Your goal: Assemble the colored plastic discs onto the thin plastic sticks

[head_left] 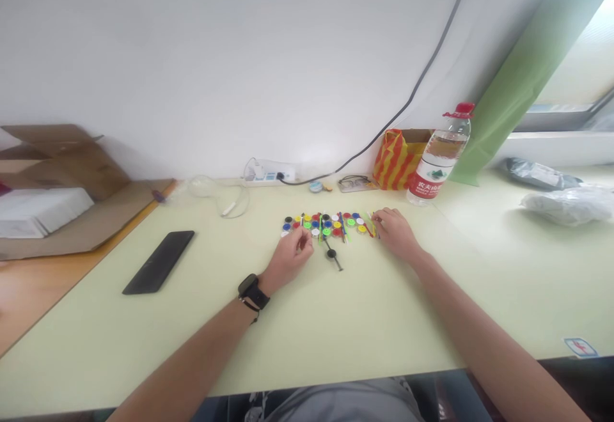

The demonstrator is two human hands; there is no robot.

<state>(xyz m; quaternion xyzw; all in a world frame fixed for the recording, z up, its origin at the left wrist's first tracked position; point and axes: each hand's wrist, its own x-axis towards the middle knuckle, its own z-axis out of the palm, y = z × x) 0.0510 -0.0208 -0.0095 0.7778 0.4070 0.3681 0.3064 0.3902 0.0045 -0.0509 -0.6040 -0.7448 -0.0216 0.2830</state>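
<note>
Small round coloured discs [337, 233] in white, yellow, green, blue, red and black lie in rows in the middle of the table. Thin coloured sticks [343, 227] lie between and across them. My left hand [290, 257], with a black watch [253, 291] on its wrist, is at the left front of the rows. Its fingers are curled together; anything between them is hidden. At the right end, my right hand [395, 234] has its fingertips pinched beside a few thin sticks [369, 225]; what they grip is too small to tell. A dark rod with a black disc [331, 254] lies in front of the rows.
A black phone-like slab [158, 262] lies left. Behind stand a power strip [268, 173], glasses [355, 181], a striped bag [397, 161] and a large water bottle [439, 158]. An open cardboard box [71, 153] is far left, plastic packages [570, 204] far right.
</note>
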